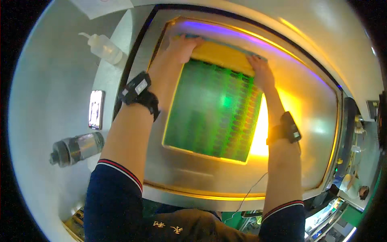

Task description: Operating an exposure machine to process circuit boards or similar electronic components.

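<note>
Fingers [197,41] at opposite ends of yellow strip [223,54].

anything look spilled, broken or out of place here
Nothing clearly stands out: no visible spill or break around the green panel. Blur near the left hand and right hand hides fine detail there.

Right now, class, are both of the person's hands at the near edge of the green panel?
No, the left hand and right hand are both at the far end of the green panel.
</note>
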### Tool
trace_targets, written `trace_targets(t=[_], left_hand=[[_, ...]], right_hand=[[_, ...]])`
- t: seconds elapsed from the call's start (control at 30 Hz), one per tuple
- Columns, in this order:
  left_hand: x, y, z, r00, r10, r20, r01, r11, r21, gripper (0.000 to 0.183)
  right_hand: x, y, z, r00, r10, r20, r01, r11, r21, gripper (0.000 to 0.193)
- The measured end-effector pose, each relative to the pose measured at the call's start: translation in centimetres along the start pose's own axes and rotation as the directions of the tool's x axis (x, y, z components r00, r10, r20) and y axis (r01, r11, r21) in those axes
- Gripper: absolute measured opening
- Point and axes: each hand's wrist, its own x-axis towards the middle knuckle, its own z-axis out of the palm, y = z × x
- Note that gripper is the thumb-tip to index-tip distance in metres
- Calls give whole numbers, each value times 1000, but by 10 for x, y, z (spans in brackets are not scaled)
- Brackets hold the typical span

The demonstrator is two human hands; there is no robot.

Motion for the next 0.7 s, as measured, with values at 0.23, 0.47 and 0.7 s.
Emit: trace_targets(t=[0.23,0.47,0.7], left_hand=[[-203,115,-85,870,89,486,-25,990,-136,77],[-388,164,-105,830,250,500,-128,956,-265,75],[-403,233,-103,797,149,586,-89,987,-131,75]], right_hand=[[-240,-70,-60,958,-61,279,8,982,187,62],[-409,-149,-140,952,-134,275,40,946,322,68],[-474,-136,-138,978,-11,207,-28,982,184,61]])
